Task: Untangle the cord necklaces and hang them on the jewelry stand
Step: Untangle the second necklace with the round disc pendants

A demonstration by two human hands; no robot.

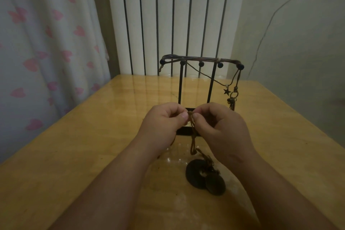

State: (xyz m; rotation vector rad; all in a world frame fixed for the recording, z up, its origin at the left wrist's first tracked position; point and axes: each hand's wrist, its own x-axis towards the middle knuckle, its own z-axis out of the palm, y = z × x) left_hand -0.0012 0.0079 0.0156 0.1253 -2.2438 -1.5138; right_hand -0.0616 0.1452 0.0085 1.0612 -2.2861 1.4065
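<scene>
**Desk:** At a glossy wooden table [74,145], your left hand [164,123] and right hand [220,130] meet knuckle to knuckle just in front of the black jewelry stand [201,59]. Both are curled, and the thumb and fingertips of each pinch the top of a brown cord necklace [192,142].

**Photographer:** You hold that end above the tabletop. From your pinch the cord drops in twisted strands between your wrists to the table. There two dark round discs [197,175] lie overlapping beside your right forearm. Whether they belong to one cord or two cannot be told.

**Desk:** Your hands hide part of the stand's base. Behind them two posts rise to a top bar tipped with dark knobs.

**Photographer:** A second necklace [235,88] hangs from the bar's right end, with a star charm [226,91] and a cluster of small metal pieces [232,101] too small to make out. A thin cord slants from mid-bar down to the star.

**Desk:** To your left is a curtain [46,43] printed with pink hearts. Ahead stand white vertical panels [166,15], and a cracked pale wall [298,43] is to your right.
</scene>
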